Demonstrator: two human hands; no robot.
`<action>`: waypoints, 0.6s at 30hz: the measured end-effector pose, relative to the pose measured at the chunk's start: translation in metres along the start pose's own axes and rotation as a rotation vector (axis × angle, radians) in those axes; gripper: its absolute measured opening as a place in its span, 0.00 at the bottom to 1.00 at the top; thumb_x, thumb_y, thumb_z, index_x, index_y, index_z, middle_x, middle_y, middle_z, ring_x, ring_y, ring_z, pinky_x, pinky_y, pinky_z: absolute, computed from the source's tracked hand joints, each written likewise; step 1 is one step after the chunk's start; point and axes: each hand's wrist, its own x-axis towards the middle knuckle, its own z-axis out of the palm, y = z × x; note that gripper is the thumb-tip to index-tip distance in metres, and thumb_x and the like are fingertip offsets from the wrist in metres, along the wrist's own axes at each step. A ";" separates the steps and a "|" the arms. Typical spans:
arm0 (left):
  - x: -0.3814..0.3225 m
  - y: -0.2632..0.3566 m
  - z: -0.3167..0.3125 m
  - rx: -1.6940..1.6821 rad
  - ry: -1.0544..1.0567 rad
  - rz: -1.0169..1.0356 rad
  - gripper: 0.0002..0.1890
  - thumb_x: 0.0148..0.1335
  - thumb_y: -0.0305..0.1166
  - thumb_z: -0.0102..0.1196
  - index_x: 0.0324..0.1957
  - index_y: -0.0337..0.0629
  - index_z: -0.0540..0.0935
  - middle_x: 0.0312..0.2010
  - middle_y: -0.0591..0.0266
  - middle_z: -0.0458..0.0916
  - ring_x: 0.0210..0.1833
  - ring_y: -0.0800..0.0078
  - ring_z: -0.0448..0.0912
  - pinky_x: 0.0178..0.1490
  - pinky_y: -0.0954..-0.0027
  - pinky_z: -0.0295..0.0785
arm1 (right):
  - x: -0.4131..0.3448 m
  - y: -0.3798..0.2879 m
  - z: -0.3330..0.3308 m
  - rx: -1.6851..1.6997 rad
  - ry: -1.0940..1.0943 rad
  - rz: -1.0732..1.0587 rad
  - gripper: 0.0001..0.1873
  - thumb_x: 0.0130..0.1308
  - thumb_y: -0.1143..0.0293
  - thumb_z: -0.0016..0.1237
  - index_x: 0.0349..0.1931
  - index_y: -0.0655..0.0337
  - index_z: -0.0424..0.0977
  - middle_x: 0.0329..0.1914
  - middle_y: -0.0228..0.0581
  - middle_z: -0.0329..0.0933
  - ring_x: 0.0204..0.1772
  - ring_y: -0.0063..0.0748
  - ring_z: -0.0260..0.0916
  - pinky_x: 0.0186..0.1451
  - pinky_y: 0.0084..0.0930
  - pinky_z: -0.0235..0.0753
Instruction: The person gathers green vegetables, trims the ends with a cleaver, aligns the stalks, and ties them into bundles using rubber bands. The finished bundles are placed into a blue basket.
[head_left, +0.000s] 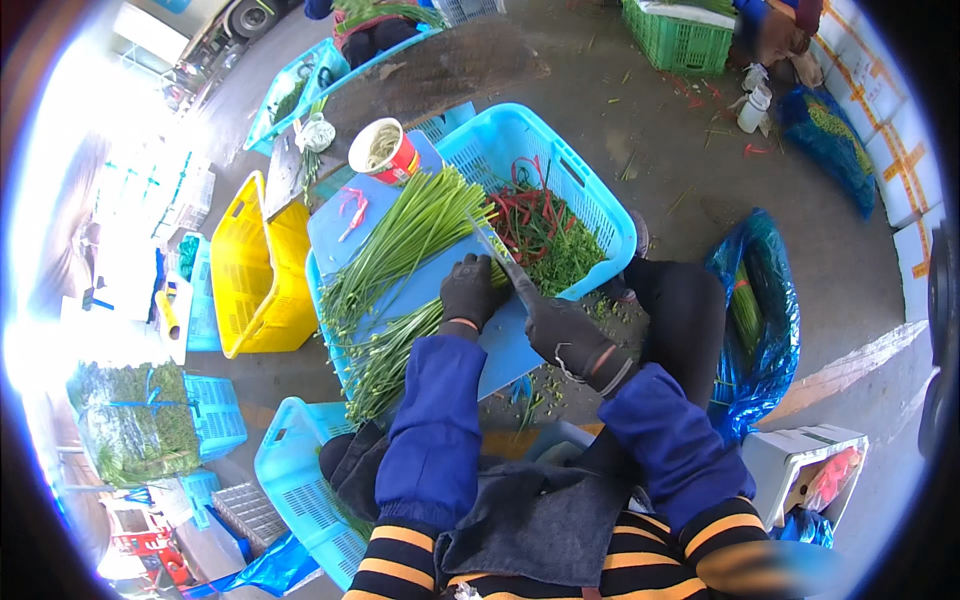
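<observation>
My left hand (472, 289), in a black glove, is closed over a bunch of green flowering stalks (397, 345), probably garlic chives. Their cut ends peek out just past my fingers. In my gloved right hand (570, 337) is a knife (508, 264), its blade slanting up and left beside those ends. A blue board (495, 360) lies under the stalks, over a blue plastic basket. A second, larger bunch (412, 240) rests farther up the board. Trimmings and red ties (532, 225) fill part of the light-blue basket (607, 202) beyond the knife.
On the board's far end stand a paper cup (384, 152) with rings inside and a pink tie (354, 211). A yellow basket (262, 277) is to the left. At right lies a blue plastic bag (776, 330) with bundled stalks. Other people sit farther off, near a green crate (675, 41).
</observation>
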 end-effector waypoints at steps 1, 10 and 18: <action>-0.002 -0.003 0.002 -0.004 -0.001 0.017 0.26 0.49 0.48 0.70 0.47 0.45 0.79 0.45 0.54 0.80 0.49 0.53 0.80 0.49 0.52 0.76 | 0.005 -0.004 -0.001 -0.007 -0.031 0.038 0.42 0.62 0.74 0.43 0.78 0.55 0.44 0.30 0.61 0.79 0.35 0.61 0.79 0.43 0.55 0.75; -0.028 -0.010 0.003 -0.032 0.342 0.130 0.32 0.47 0.46 0.71 0.52 0.45 0.75 0.43 0.52 0.80 0.47 0.50 0.80 0.53 0.51 0.72 | -0.004 0.003 -0.014 -0.065 -0.016 0.102 0.41 0.63 0.73 0.43 0.77 0.53 0.45 0.30 0.61 0.79 0.36 0.61 0.78 0.43 0.54 0.74; -0.019 -0.035 -0.024 -0.285 0.002 0.086 0.29 0.47 0.45 0.69 0.52 0.43 0.81 0.49 0.50 0.81 0.51 0.49 0.79 0.59 0.54 0.72 | -0.034 0.006 -0.026 0.059 0.092 0.056 0.38 0.67 0.69 0.45 0.77 0.53 0.47 0.33 0.61 0.78 0.39 0.63 0.77 0.44 0.54 0.75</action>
